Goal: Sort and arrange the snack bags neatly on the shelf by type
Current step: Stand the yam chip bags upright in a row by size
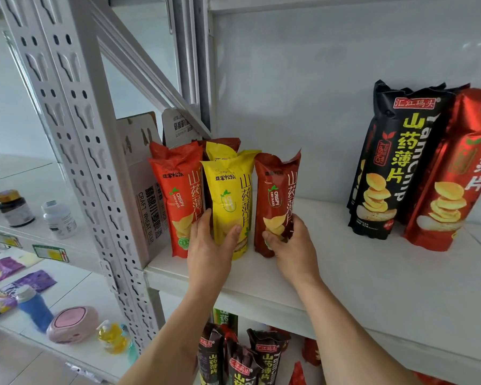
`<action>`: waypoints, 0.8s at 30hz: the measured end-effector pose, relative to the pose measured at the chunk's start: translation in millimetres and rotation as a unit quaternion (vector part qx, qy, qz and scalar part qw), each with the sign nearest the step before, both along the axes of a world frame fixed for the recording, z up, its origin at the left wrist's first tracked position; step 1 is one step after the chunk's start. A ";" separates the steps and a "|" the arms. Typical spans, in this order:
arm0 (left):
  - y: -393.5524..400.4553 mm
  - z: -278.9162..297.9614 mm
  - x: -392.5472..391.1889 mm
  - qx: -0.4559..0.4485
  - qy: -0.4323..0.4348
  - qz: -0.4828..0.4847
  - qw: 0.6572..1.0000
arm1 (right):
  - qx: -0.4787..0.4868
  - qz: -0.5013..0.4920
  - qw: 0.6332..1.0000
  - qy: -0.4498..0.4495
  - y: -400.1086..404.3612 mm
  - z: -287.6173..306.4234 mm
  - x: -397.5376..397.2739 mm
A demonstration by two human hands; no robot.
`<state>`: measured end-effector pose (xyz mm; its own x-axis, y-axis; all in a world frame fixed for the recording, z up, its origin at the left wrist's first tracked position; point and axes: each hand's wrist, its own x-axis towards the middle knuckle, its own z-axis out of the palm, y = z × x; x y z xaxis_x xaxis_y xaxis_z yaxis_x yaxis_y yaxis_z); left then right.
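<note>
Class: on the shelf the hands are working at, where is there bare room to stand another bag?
Bare shelf lies between the dark red bag and the black bag, and along the front edge. The left end by the cardboard box is crowded.

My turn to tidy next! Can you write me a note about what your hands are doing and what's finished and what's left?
Left hand holds the yellow foil yam-chip bag, thumb across its front. Right hand grips the dark red foil yam-chip bag low down.
Both stand upright on the white metal shelf, beside the orange foil yam-chip bag; more bags stand behind.
Done: small bags lined up at left; large black foil bag and large red foil bag lean at right.
Left: close the gap beside the dark red bag, then sort the lower shelf's loose bags.
</note>
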<state>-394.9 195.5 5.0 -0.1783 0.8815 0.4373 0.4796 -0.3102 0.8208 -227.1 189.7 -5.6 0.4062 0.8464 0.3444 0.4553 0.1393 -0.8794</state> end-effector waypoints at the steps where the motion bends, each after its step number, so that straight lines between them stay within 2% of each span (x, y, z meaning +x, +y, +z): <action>1: -1.9 2.5 0.7 0.017 -0.003 0.005 1.000 | 0.000 -0.005 1.000 -0.002 -1.9 -0.1 1.0; 6: -17.1 41.0 5.5 0.190 0.040 0.069 0.979 | -0.004 -0.019 1.000 -0.018 -8.5 -3.1 4.6; 9: -15.6 77.4 7.6 0.278 0.102 0.053 0.954 | -0.009 -0.022 0.999 -0.047 -12.0 -2.1 5.1; 13: -3.8 130.5 12.6 0.223 0.174 0.009 0.959 | 0.016 -0.027 0.997 -0.072 -14.2 11.3 6.9; 17: 25.4 178.9 13.5 0.192 0.186 -0.017 0.964 | 0.033 -0.041 0.996 -0.068 -9.1 28.5 11.7; 20: 56.6 214.1 13.3 0.107 0.215 -0.074 0.968 | 0.039 -0.048 0.996 -0.066 0.9 34.9 15.9; 22: 81.0 231.5 12.5 0.066 0.289 -0.087 0.951 | 0.042 -0.056 0.996 -0.060 9.2 34.7 18.2; 24: 106.6 242.1 10.7 0.012 0.416 -0.090 0.905 | 0.038 -0.064 0.996 -0.055 16.5 32.8 19.6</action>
